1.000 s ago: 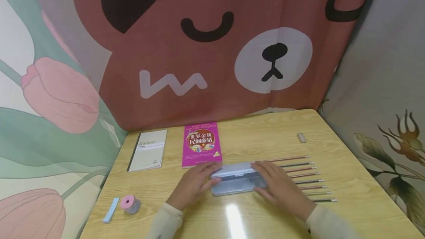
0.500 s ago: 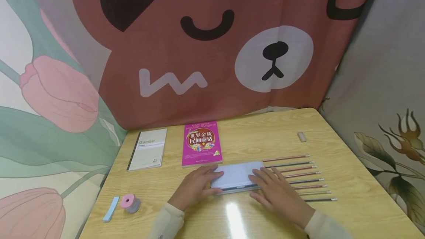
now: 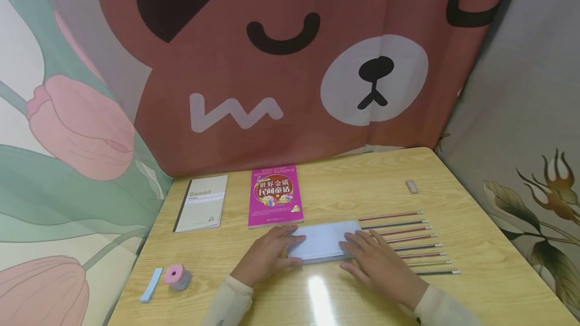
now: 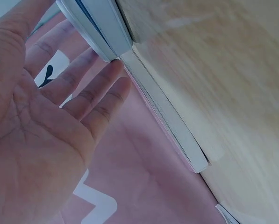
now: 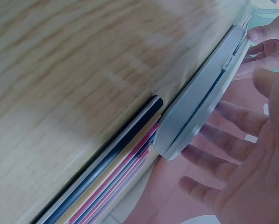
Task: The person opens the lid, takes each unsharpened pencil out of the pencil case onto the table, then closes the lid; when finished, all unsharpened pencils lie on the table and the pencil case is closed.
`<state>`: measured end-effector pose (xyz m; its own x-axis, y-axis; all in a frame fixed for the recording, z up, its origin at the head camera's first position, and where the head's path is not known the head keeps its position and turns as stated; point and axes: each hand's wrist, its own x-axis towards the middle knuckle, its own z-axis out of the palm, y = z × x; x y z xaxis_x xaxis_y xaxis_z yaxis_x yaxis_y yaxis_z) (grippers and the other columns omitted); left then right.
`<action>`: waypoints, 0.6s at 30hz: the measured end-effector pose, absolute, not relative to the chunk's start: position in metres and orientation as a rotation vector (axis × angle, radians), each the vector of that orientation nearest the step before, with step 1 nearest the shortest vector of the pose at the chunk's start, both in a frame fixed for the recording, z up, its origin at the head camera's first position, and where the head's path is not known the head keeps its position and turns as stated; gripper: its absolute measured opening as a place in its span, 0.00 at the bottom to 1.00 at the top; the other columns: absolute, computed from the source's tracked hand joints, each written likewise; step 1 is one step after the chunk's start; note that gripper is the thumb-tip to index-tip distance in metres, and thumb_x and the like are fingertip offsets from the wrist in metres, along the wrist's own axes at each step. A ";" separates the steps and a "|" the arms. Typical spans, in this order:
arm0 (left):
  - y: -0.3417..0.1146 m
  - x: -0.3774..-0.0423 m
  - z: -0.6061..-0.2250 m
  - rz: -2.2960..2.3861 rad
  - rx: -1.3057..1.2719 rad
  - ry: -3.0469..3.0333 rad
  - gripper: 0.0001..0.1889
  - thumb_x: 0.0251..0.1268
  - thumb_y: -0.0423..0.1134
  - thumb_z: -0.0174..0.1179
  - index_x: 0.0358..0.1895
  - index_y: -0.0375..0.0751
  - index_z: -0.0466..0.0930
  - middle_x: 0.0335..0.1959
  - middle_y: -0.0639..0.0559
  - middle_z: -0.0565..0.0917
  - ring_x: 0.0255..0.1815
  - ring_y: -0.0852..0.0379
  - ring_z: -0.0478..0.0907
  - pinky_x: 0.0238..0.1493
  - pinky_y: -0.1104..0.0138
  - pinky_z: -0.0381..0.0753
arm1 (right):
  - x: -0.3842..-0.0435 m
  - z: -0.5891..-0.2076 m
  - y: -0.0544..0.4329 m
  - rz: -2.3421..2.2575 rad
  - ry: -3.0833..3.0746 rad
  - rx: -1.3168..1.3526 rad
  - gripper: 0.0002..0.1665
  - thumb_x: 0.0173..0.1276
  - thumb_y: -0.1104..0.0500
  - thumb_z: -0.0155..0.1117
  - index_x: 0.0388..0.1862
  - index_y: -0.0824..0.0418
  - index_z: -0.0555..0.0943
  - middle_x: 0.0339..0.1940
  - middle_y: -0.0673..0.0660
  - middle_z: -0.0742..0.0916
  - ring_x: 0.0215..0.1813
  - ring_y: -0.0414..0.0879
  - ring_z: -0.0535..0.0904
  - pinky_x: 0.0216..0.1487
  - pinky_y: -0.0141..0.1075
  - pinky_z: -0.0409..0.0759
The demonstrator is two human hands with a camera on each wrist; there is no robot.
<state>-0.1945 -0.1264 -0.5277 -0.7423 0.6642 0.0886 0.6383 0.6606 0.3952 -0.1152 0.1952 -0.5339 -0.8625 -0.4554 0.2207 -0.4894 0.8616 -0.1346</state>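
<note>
A pale blue pencil case (image 3: 319,240) lies on the table in the head view with its lid down. My left hand (image 3: 267,253) rests at the case's left end, fingertips on the lid and thumb at the front corner. On the right part of the lid lie the fingers of my right hand (image 3: 387,268), its thumb at the front edge. From the right wrist, the case (image 5: 200,100) shows a thin dark seam and a small front clasp. Several pencils (image 3: 421,246) lie in a row on the right, partly hidden behind my right hand.
Behind the case lie a pink book (image 3: 275,197) and a Gambit notebook (image 3: 201,205). A pink-topped spool (image 3: 178,277) and a light blue strip (image 3: 151,284) sit at the left. Toward the back right is an eraser-like block (image 3: 411,186). Printed curtains border the table.
The pencil case's lid, standing raised a second ago, has come down over the base. Both hands followed it down and now stay on the case. The other objects keep their places.
</note>
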 end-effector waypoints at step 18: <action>-0.124 -0.192 -0.530 0.618 1.070 2.835 0.33 0.69 0.57 0.75 0.75 0.53 0.84 0.82 0.47 0.76 0.82 0.45 0.73 0.80 0.47 0.78 | -0.116 -0.534 0.195 0.303 -2.851 0.746 0.30 0.88 0.37 0.56 0.73 0.52 0.85 0.74 0.58 0.85 0.76 0.62 0.79 0.80 0.69 0.72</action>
<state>-0.1921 -0.1236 -0.5302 -0.7594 0.6440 0.0930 0.6242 0.6808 0.3832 -0.1163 0.1947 -0.5343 -0.8582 -0.4627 0.2222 -0.4991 0.8533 -0.1508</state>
